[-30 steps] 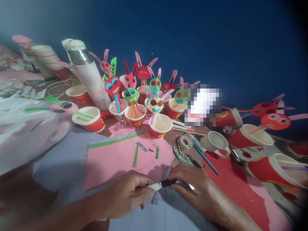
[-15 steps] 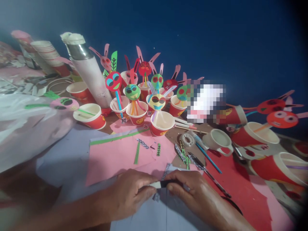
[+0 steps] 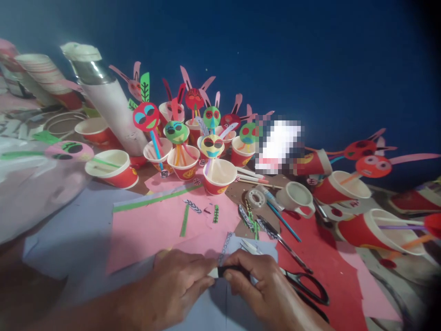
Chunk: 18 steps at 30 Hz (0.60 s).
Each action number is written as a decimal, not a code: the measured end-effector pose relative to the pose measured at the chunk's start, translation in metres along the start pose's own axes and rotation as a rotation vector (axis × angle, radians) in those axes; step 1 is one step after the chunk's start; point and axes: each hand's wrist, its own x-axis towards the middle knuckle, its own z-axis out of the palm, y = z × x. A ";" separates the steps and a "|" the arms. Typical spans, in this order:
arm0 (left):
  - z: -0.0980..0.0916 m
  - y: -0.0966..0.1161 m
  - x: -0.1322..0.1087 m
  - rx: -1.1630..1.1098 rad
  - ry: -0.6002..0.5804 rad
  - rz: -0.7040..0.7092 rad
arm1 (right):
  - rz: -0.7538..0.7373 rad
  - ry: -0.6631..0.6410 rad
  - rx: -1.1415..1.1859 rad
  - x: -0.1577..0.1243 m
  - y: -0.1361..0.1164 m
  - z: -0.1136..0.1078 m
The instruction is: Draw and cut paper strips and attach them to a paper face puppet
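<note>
Between my two hands is a marker pen with a white body and a black cap. My left hand [image 3: 188, 287] is closed round the white part, whose far end is hidden in the fingers. The thumb and fingers of my right hand [image 3: 253, 280] pinch the black cap [image 3: 225, 271]. Cap and body meet in the gap between the hands. Below them lies a pale blue paper sheet [image 3: 206, 312]. A paper strip with a dark looped pattern [image 3: 225, 246] lies just beyond the marker. Black-handled scissors [image 3: 312, 287] rest beside my right hand.
Pink paper [image 3: 138, 234] holds cut green strips and patterned pieces. Red paper cups [image 3: 220, 177] with paper-faced figures stand behind, near a leaning flask [image 3: 110, 110]. A tape roll [image 3: 255, 198], white mug [image 3: 295, 198], pen [image 3: 294, 253] and red paper [image 3: 324, 262] lie rightward.
The whole scene has shifted left in view as the camera turned right. More of the scissors shows beside my right hand. Both hands keep their grip on the marker pen.
</note>
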 end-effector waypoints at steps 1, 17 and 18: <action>0.001 0.002 0.002 0.026 -0.028 -0.004 | 0.009 -0.005 0.000 -0.002 0.002 -0.001; 0.000 -0.008 -0.006 0.150 0.353 0.334 | 0.242 0.706 -0.810 -0.060 0.106 -0.108; 0.001 -0.005 -0.001 0.186 0.333 0.343 | 0.201 0.711 -0.877 -0.059 0.102 -0.103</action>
